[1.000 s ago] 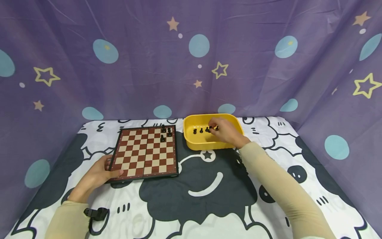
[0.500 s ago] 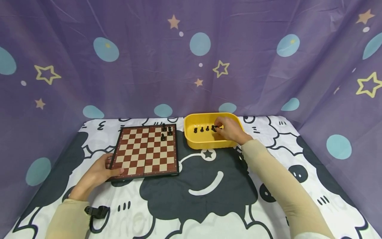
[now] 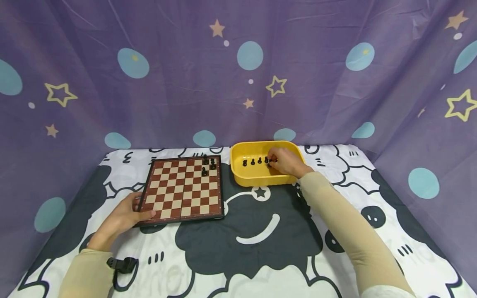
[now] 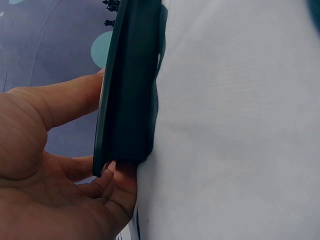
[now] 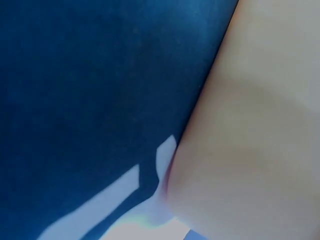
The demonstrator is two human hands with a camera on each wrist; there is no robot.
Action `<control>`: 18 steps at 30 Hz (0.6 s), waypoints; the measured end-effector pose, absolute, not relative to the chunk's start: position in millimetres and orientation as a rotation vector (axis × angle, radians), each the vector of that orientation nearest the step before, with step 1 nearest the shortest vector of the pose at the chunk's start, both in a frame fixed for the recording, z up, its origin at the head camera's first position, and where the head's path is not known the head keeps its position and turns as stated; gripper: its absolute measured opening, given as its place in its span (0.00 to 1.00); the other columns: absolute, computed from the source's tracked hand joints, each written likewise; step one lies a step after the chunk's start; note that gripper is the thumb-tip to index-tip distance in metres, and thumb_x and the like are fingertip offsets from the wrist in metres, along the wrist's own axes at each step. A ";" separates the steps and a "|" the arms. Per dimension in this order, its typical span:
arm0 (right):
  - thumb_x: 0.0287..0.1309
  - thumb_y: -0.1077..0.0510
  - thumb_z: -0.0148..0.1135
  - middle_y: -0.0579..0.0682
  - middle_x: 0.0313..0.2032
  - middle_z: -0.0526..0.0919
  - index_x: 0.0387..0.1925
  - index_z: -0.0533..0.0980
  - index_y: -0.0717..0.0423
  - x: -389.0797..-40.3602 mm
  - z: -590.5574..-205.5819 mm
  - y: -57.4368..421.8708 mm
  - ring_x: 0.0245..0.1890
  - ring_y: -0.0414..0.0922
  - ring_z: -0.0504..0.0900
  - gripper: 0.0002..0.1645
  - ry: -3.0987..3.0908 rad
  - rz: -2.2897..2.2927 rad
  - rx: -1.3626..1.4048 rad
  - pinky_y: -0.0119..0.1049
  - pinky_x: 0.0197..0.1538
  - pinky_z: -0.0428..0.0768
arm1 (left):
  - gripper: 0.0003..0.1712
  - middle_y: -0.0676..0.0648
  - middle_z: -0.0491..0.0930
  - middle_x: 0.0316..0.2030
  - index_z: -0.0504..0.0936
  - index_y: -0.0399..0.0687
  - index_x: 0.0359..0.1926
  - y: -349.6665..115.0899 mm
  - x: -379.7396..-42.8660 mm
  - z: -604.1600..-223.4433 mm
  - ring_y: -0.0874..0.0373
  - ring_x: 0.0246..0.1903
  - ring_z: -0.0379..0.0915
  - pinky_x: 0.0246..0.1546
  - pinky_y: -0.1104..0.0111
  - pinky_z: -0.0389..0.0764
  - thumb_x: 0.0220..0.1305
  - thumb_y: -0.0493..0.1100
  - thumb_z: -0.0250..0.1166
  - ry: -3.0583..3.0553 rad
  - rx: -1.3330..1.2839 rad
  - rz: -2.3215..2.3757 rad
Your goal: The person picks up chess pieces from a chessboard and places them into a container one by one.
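A brown-and-cream chessboard (image 3: 182, 188) with a dark rim lies left of centre. My left hand (image 3: 124, 213) grips its near left corner, thumb on top; in the left wrist view, fingers (image 4: 122, 187) curl at the dark side of the board (image 4: 132, 90). Black chess pieces (image 3: 204, 171) stand near the board's far right corner. To the right, a yellow tray (image 3: 257, 181) holds a row of small black chess pieces (image 3: 252, 162). Reaching inside it, my right hand (image 3: 286, 161) pinches a black chess piece (image 3: 269, 164) at its fingertips, partly hidden by them.
A cartoon-printed black and white cloth (image 3: 257, 231) covers the table. Behind it hangs a purple curtain (image 3: 167, 103) with stars and dots. A black strap device (image 3: 123, 265) sits on the left wrist. The right wrist view shows mostly blurred dark cloth (image 5: 90, 100).
My right hand has shifted slightly right within the tray, and a piece formerly at its fingertips now stands in the row. My left hand keeps its grip on the board.
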State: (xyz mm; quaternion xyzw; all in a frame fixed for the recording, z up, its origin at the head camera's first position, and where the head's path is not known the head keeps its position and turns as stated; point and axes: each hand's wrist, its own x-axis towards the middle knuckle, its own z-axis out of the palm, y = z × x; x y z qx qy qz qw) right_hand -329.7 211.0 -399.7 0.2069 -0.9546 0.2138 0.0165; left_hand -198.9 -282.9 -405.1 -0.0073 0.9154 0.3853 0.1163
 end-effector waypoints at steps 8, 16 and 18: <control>0.55 0.62 0.65 0.51 0.36 0.82 0.41 0.78 0.58 -332.0 -401.1 211.2 0.36 0.47 0.77 0.10 -2.999 0.650 0.643 0.42 0.45 0.75 | 0.56 0.27 0.69 0.49 0.45 0.21 0.68 -283.0 -199.1 -405.0 0.40 0.46 0.70 0.42 0.55 0.72 0.55 0.45 0.72 2.686 -0.025 1.120; 0.55 0.62 0.64 0.51 0.35 0.81 0.41 0.78 0.57 -332.1 -401.8 211.8 0.36 0.47 0.77 0.10 -3.028 0.633 0.650 0.41 0.45 0.75 | 0.55 0.26 0.69 0.48 0.45 0.21 0.69 -282.4 -199.6 -404.9 0.39 0.46 0.71 0.41 0.55 0.72 0.56 0.44 0.71 2.681 -0.033 1.120; 0.55 0.62 0.64 0.51 0.35 0.81 0.41 0.78 0.57 -332.1 -401.7 211.9 0.36 0.47 0.77 0.10 -3.026 0.634 0.654 0.42 0.45 0.75 | 0.55 0.26 0.69 0.48 0.45 0.21 0.68 -282.3 -199.6 -405.1 0.39 0.46 0.71 0.42 0.55 0.72 0.55 0.43 0.71 2.682 -0.032 1.122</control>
